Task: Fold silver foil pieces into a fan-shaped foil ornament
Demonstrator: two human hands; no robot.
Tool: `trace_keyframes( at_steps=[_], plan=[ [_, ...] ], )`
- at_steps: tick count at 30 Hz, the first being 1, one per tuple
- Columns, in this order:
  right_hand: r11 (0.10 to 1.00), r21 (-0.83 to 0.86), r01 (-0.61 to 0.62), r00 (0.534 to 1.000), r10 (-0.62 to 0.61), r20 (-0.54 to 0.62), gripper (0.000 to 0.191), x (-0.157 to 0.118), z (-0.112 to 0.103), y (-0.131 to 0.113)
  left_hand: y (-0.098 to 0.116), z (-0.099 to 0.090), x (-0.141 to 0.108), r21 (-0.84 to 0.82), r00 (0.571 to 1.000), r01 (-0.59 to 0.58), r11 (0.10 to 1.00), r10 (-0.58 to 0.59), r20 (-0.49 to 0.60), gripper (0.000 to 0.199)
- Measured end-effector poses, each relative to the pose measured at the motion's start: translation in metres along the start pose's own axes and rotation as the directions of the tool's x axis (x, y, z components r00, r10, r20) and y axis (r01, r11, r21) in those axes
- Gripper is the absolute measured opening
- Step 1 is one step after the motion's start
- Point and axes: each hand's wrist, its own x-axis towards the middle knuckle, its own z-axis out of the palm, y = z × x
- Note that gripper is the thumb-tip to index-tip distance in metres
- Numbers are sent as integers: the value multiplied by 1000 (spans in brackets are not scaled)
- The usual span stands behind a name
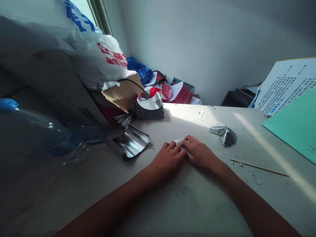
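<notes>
the pale work table (247, 141) fills the view, with a cardboard box (49, 79) and a big clear water bottle (41, 133) crowding its left side and a mint-green board (293, 125) lying at the right. the left hand (168, 158) and right hand (198, 152) meet mid-table, fingertips closed on a small folded silver-and-white paper (178, 142); both seem to be gripping it, though the fingers hide most of it. a loose pinch could let the fold spring open or slide on the tabletop. the curved silver sheet (132, 141) sits close to the left hand, so a wide sweep of that wrist could knock it. the pleated silver fan (223, 134) lies just past the right hand, within reach of a careless nudge. the hands have the most room toward the right, where a thin wooden skewer (259, 168) and a rubber band (255, 178) lie.
</notes>
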Motion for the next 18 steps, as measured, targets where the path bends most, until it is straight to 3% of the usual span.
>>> trace_keyframes(
  at_steps=[10,18],
  plan=[
    [1000,8,-1,1000,1,1,17,0,0,0,3,-5,1,-10,999,19,1000,-19,50,20],
    [1000,-1,3,1000,-3,-10,14,-1,2,2,1,0,0,7,1000,-2,1000,2,-1,23]
  ],
)
